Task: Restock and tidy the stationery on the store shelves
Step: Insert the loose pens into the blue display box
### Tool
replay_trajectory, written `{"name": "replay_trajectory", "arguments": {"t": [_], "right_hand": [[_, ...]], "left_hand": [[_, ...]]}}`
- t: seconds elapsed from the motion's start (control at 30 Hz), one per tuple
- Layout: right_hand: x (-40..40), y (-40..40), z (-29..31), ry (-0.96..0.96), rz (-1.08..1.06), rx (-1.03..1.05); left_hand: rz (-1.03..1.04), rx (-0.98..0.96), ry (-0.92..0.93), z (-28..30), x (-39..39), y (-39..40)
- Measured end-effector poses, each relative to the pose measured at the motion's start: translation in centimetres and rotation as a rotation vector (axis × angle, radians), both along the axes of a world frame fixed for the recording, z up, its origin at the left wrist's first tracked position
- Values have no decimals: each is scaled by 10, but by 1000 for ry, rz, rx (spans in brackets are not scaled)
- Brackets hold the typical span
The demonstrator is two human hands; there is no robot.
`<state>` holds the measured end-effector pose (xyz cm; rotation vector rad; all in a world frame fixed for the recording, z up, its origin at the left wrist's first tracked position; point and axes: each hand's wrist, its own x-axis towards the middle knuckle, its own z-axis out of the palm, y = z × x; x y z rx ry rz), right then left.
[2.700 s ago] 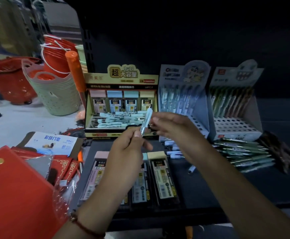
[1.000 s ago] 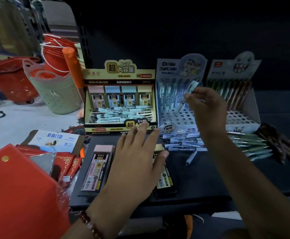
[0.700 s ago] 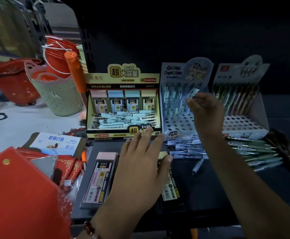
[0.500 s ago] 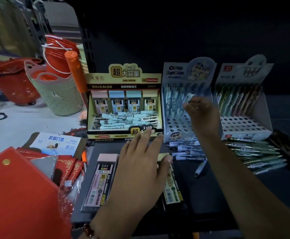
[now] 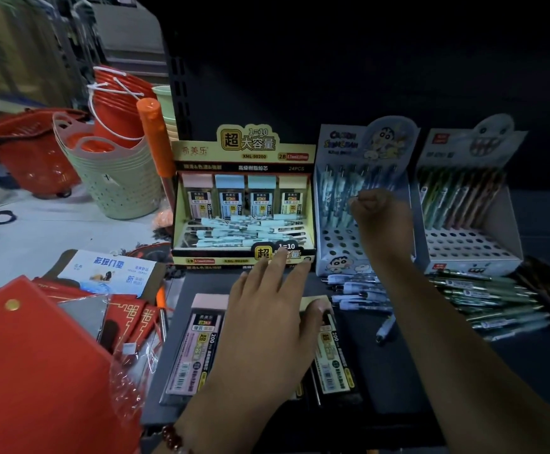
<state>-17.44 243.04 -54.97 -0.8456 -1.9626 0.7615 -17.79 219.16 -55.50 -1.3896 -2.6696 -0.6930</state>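
My right hand (image 5: 381, 224) is curled at the standing row of pale blue pens in the blue cartoon display box (image 5: 339, 247), pinching one pen (image 5: 345, 221) near its top. My left hand (image 5: 273, 319) lies flat with spread fingers over flat lead refill packs on the dark shelf (image 5: 463, 371); a pink pack (image 5: 195, 348) and a yellow pack (image 5: 332, 355) show either side of it. Loose blue pens (image 5: 355, 290) lie in front of the blue box. Loose green pens (image 5: 483, 299) lie before the white display box (image 5: 470, 247). The yellow refill display box (image 5: 244, 158) stands on the left.
One blue pen (image 5: 385, 327) lies alone beside my right forearm. Left of the shelf are red packets (image 5: 21, 371), a carded pack (image 5: 109, 270), an orange tube (image 5: 155, 139), stacked green baskets (image 5: 119, 181), red buckets (image 5: 116, 106) and a red trolley basket (image 5: 28, 152).
My left hand let go of the blue pen and settled flat over the refill packs. My right hand carried the pen to the blue cartoon box and lowered it among the standing pens.
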Motion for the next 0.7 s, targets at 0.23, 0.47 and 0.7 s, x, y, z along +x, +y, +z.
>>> {"name": "replay_trajectory", "arguments": {"t": [0.23, 0.47, 0.7], "right_hand": [[5, -12, 7, -107, -42, -28], [17, -38, 15, -55, 66, 62], [-17, -119, 28, -489, 462, 330]], "left_hand": [[15, 9, -2, 0, -1, -4], [64, 23, 1, 4, -13, -25], [112, 68, 28, 2, -34, -53]]}}
